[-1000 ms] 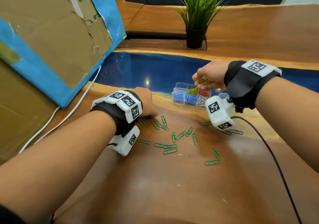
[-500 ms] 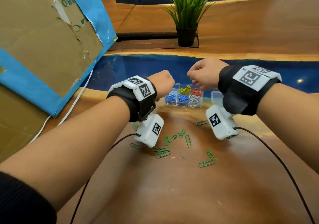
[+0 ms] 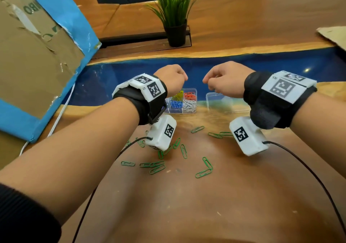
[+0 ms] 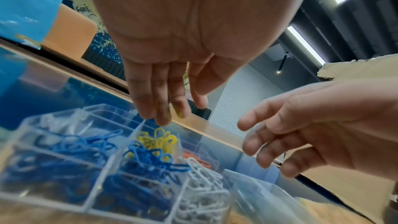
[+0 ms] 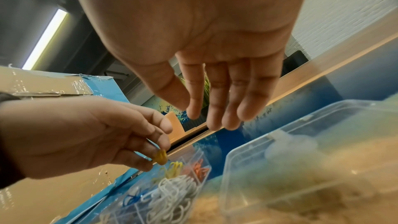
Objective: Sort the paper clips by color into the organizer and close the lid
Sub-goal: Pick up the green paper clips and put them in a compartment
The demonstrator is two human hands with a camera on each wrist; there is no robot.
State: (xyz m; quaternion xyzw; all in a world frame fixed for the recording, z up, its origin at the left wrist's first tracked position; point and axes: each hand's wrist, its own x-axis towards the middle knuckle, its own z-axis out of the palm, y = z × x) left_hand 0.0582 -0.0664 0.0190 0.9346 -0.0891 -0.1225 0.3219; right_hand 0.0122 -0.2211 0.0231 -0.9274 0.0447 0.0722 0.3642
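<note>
Yellow plastic-coated paper clips [image 5: 160, 157] are now pinched as a small clump at the fingertips of the left hand [image 3: 171, 78]. A second ago it was the right hand [image 3: 222, 80] that held a yellow bunch over the box, while the left was down among the loose clips on the near table. The right hand now hangs empty, its fingers loose and slightly spread, raised above and to the right of the box.

Both hands hover over the clear plastic divided organizer [image 3: 190, 89], which sits at the far edge of the brown wooden table [image 3: 187, 205], where the wood meets a blue resin strip. The left fingertips are just above the far compartment that already holds yellow clips [image 3: 177, 95]. Beside it are orange-red clips [image 3: 190, 96], with blue clips [image 3: 176, 104] and white clips [image 3: 189, 105] in the nearer cells.

From this I judge the yellow sorting is almost done: letting go here should drop the clump into its own cell.

Plenty is left. Green wire paper clips [image 3: 204, 169] lie scattered across the near table, none seen in the box. The transparent lid [image 3: 224, 102] lies open just right of the organizer, so closing comes last.
</note>
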